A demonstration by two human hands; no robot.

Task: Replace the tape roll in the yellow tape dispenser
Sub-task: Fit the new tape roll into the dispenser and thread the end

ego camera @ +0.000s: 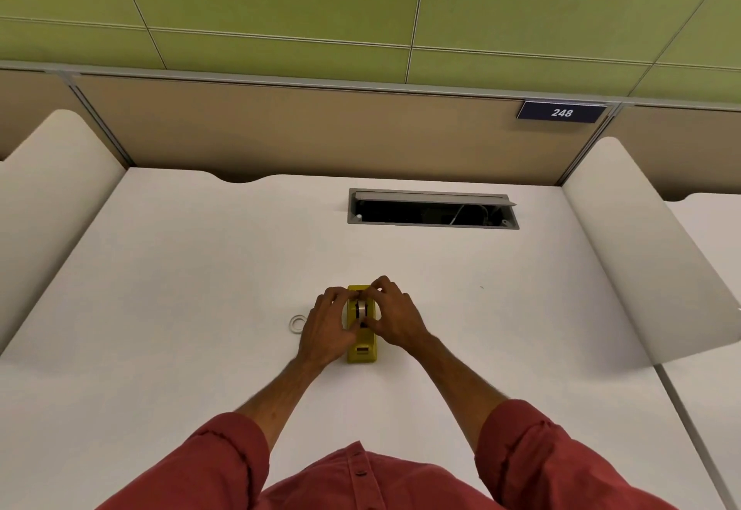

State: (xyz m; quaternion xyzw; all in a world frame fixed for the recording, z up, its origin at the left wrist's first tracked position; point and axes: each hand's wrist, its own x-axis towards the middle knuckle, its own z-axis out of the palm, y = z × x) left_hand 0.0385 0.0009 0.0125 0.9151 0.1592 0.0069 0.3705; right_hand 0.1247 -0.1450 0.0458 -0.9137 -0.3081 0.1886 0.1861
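Observation:
The yellow tape dispenser (363, 349) lies on the white desk, its long axis pointing away from me. A tape roll (361, 308) sits upright in its well. My left hand (326, 327) wraps the dispenser's left side. My right hand (395, 315) covers its right side, thumb and fingers pinching at the roll and the far end of the dispenser. A second, flat tape ring (297, 324) lies on the desk just left of my left hand.
The white desk (200, 269) has an open cable hatch (433, 213) at the back. White curved dividers (641, 261) stand at both sides. A tan partition with a "248" sign (561, 112) closes the rear.

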